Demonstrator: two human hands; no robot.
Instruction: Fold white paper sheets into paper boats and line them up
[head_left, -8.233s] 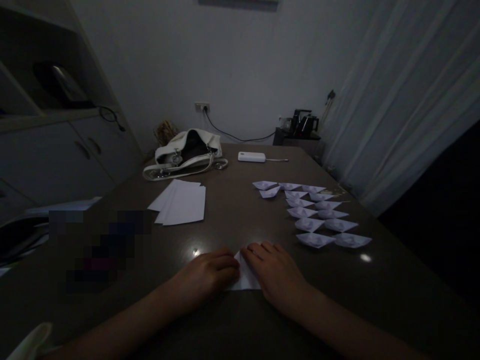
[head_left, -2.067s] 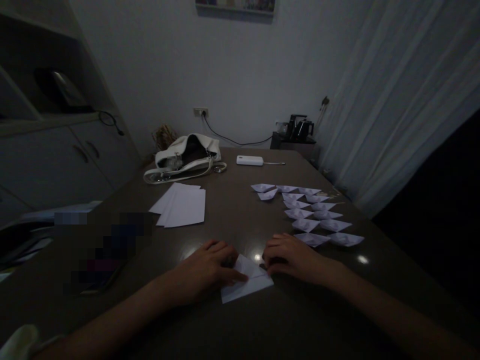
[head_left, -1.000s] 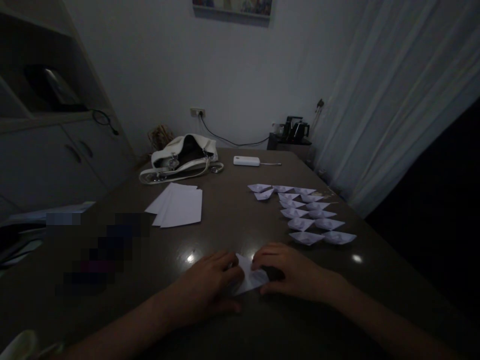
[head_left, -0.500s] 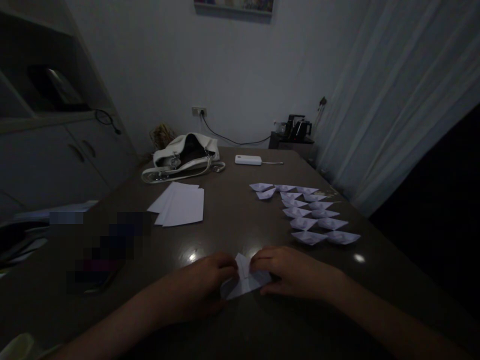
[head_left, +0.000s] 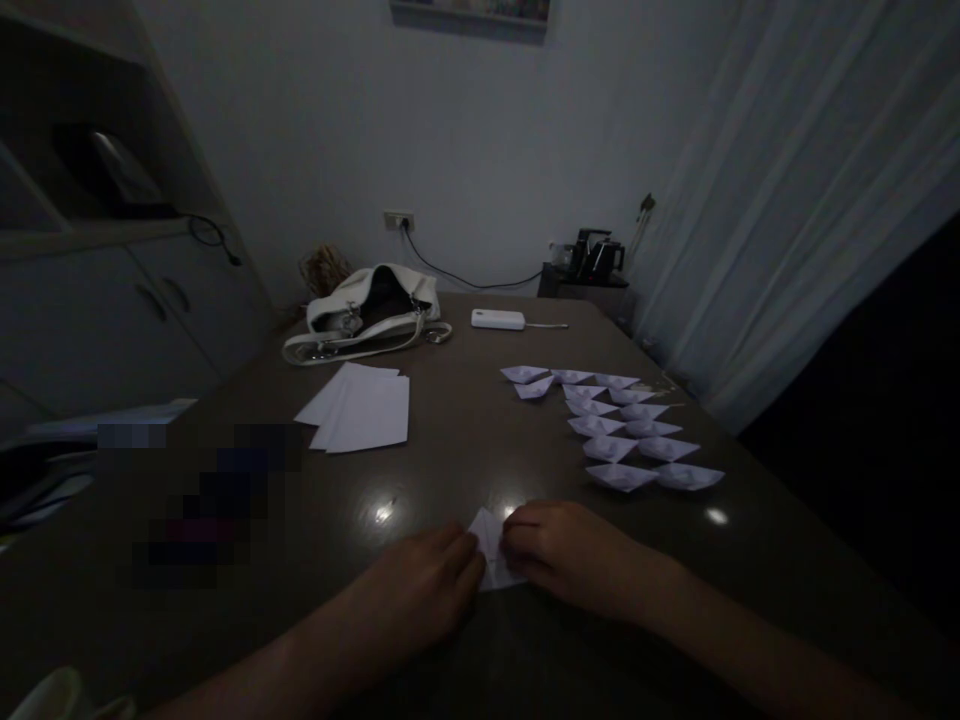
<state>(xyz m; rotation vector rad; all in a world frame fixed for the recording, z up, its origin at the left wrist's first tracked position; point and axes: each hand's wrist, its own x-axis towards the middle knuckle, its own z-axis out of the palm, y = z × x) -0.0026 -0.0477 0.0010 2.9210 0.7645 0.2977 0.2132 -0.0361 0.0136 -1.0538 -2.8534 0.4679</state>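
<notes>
Between my two hands, near the front of the table, is a partly folded sheet of white paper (head_left: 489, 540) with a pointed top and a centre crease. My left hand (head_left: 439, 575) is closed on its left side, fingertips pressing near the middle. On the other side, my right hand (head_left: 551, 545) grips the paper's right side with curled fingers. The hands cover both side corners of the paper. Beyond my right hand stand several folded paper boats (head_left: 621, 476) in rows. A fanned stack of blank white paper sheets (head_left: 369, 412) lies beyond my left hand.
A white handbag (head_left: 375, 310) lies at the back left of the table (head_left: 450, 460). A white power bank (head_left: 498, 320) with a short cable is at the back. A pale cup (head_left: 60, 695) shows at the lower left edge. Black kettles (head_left: 600, 258) stand behind the far right corner.
My left hand has moved slightly in and its fingers have closed over the paper's left side. My right fingers have curled tighter. Less of the paper shows, and its lower edge lies straighter.
</notes>
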